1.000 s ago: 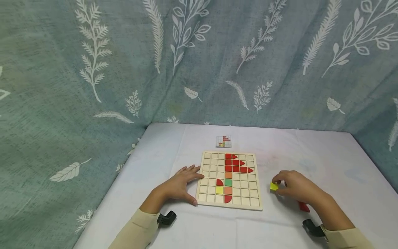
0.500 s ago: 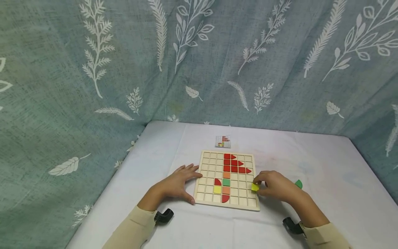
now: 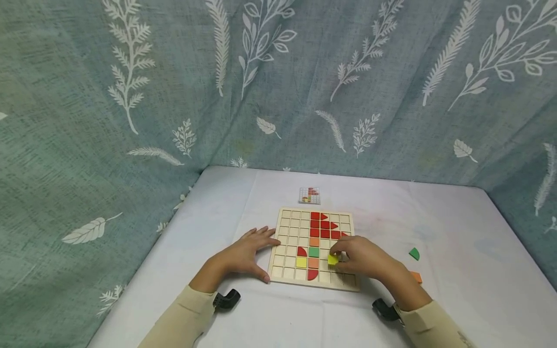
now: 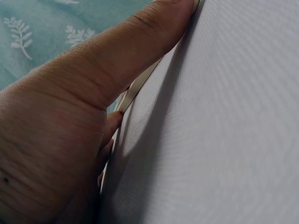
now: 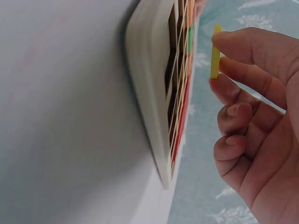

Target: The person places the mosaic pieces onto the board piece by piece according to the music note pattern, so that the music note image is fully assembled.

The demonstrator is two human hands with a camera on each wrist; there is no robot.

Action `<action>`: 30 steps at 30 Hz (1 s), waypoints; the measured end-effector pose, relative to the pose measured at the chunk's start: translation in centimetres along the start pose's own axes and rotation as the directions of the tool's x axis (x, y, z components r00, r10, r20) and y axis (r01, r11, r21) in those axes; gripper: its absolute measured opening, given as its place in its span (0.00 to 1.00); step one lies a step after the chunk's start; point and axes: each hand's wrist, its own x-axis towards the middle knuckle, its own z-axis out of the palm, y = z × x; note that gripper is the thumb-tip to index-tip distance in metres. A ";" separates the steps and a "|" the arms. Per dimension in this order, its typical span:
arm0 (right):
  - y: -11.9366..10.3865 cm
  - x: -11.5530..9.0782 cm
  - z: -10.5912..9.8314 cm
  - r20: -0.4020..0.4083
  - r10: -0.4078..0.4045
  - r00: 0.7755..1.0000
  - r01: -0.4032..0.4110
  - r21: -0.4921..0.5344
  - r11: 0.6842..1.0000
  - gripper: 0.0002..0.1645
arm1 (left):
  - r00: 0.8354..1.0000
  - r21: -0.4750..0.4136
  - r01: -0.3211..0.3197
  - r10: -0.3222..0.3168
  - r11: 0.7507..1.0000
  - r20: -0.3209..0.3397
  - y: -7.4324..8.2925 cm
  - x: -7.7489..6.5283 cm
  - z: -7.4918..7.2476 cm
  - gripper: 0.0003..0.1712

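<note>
A wooden grid board (image 3: pixel 283 232) lies on the table, holding red, orange, green and yellow pieces in a column with arms. My right hand (image 3: pixel 370 258) pinches a thin yellow tile (image 5: pixel 215 53) between thumb and fingertips, over the right half of the board. The ring and little fingers are curled in toward the palm in the right wrist view. Along the board's left edge rests my left hand (image 3: pixel 243 253), fingers spread and thumb at the near corner. A yellow square (image 3: pixel 301 262) sits in a cell left of the lower orange square (image 3: pixel 313 263).
A small card (image 3: pixel 309 195) with a printed coloured grid lies behind the board. To the right are a green quarter-round piece (image 3: pixel 415 253) and an orange piece (image 3: pixel 416 277), partly hidden by the right forearm. A patterned curtain (image 3: pixel 278 96) hangs behind the table.
My right hand has carried the yellow tile leftward from the table beside the board to above its cells. The green and orange pieces have come into view. My left hand stays at the board's edge.
</note>
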 end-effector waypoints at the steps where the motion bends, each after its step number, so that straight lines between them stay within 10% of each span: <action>1: -0.2 0.1 0.1 -0.002 -0.008 1.000 0.008 0.004 1.000 0.13 | 1.000 0.001 0.002 -0.002 1.000 0.001 0.0 0.0 0.0 0.64; 30: -4.5 2.4 2.7 0.042 -0.195 0.980 0.195 0.013 0.981 0.12 | 0.999 0.020 0.033 -0.033 0.999 0.002 0.3 0.1 0.1 0.64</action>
